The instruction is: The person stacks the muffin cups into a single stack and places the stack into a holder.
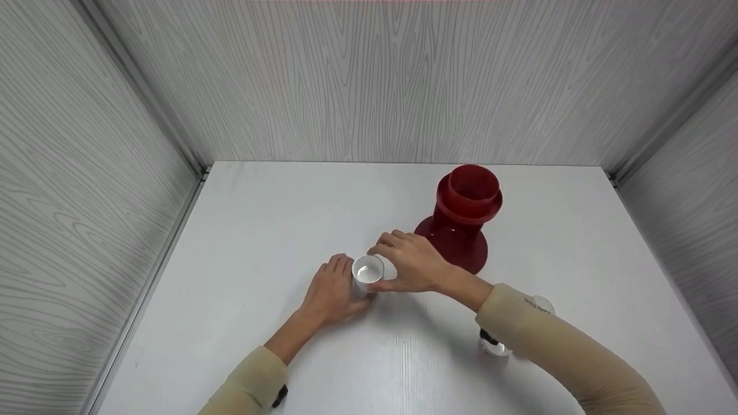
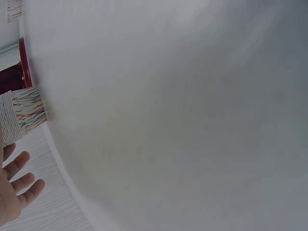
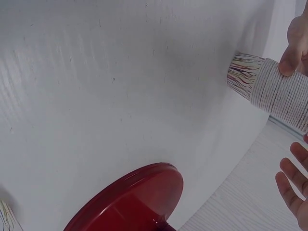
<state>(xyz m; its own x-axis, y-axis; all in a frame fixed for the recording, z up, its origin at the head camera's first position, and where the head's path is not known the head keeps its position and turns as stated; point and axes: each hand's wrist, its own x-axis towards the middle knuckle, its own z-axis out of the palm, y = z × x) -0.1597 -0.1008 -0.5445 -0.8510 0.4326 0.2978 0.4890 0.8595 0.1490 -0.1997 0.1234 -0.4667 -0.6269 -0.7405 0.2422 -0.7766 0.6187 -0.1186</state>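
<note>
White bench (image 1: pixel 259 219): both hands' grip curls round the paper cup stack (image 1: pixel 367 272); I'd judge it light, crushable, best held mid-wall.

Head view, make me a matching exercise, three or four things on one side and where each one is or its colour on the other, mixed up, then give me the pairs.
Things:
1. stack of paper cups
2. red stand
3. left hand
4. right hand

Places or colours:
A. on the cups' right side, thumb low against them
B. dark red, standing behind the right hand
C. white rim, between the two hands
D. on the cups' left side, resting on the white table

Pairs: 1-C, 2-B, 3-D, 4-A
</note>
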